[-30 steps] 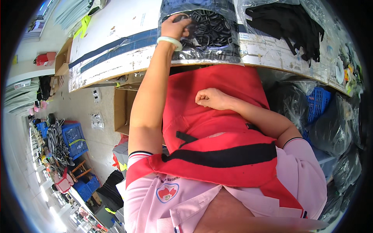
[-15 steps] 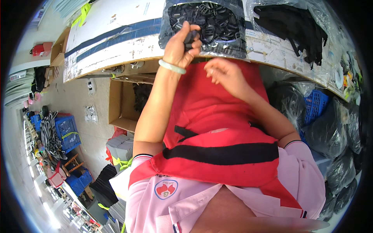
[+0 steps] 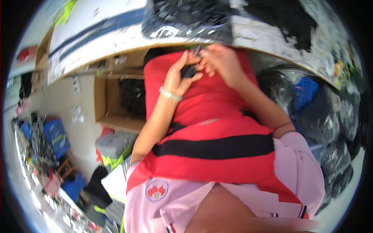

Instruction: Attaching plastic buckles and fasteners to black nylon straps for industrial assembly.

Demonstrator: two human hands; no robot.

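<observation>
My left hand, with a pale green bangle at its wrist, is curled around some small black plastic buckles over my red apron. Close against its fingertips, my right hand pinches a small dark piece, which looks like one more buckle; motion blur softens its shape. Both hands are just in front of the table edge. Beyond them on the table lies a clear plastic bag full of the same black pieces.
The white table has a worn front edge. Black fabric pieces lie on it at the right. A cardboard box stands below at the left. Black plastic bags and a blue crate crowd the right side.
My left hand has come back from the bag, down over the apron, with buckles in it. My right hand has moved up to meet it. The view has shifted slightly.
</observation>
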